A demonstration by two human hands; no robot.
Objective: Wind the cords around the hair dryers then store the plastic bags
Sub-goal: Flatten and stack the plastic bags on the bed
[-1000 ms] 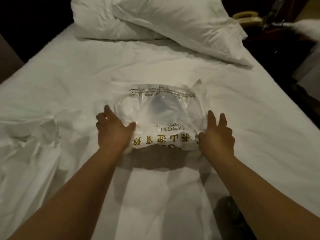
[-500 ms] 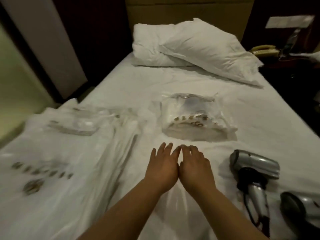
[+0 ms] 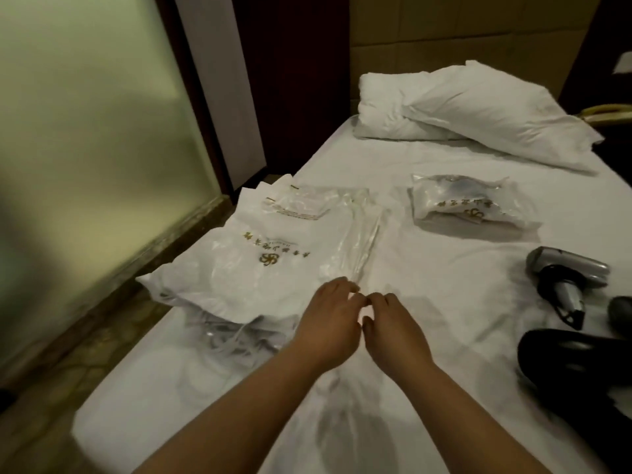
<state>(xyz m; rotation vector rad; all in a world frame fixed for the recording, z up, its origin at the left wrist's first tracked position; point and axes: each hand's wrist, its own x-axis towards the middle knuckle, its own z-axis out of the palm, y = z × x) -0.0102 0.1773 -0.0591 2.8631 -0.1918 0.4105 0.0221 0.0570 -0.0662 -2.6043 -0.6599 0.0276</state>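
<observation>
Bag pile (image 3: 273,254) at bed's (image 3: 427,268) left edge, stacked flat for storing. My left hand (image 3: 328,323) and right hand (image 3: 393,330) side by side over sheet, fingers loosely curled; possibly pinching clear film, cannot tell. Packed bag (image 3: 468,203) beyond. Dryer (image 3: 567,278) right, cord around handle.

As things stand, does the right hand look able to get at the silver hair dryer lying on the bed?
Probably yes. The right hand hovers over bare sheet beside the left hand, and the silver hair dryer lies off to its right with only open bed between them. Nothing visible blocks a sideways reach.
</observation>
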